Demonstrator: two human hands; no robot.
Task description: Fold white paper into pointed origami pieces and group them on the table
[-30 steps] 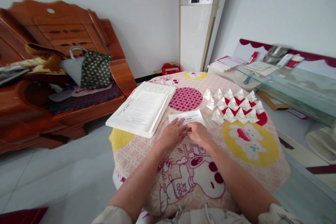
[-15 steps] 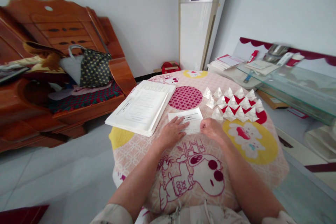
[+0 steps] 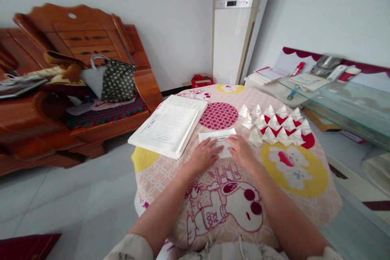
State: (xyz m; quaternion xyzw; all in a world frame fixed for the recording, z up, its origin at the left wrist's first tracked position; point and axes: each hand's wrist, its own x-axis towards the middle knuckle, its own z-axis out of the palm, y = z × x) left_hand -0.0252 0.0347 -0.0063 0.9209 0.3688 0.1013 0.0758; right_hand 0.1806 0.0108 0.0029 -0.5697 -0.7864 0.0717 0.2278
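A printed sheet of paper [image 3: 217,134], folded to a small rectangle, lies flat on the cloth in front of me. My left hand [image 3: 205,155] rests on its left part with the fingers spread. On its right part lies my right hand [image 3: 242,152], fingers stretched out and pointing inward over the print. The fingertips of both hands come close together near the middle of the paper. To the left is a stack of printed sheets [image 3: 170,126]. Several folded paper pyramids [image 3: 274,124] stand in rows to the right.
The round table [image 3: 170,174] wears a patterned cloth. Beyond its right side, a glass shelf [image 3: 341,101] carries papers, a metal bowl [image 3: 327,65] and a paper cup [image 3: 349,74]. A wooden sofa [image 3: 91,28] with a bag [image 3: 118,81] stands at left.
My right hand has moved left from the paper's right edge onto its face, and its curled fingers have straightened. My left hand stays on the paper. The whole view has shifted slightly.
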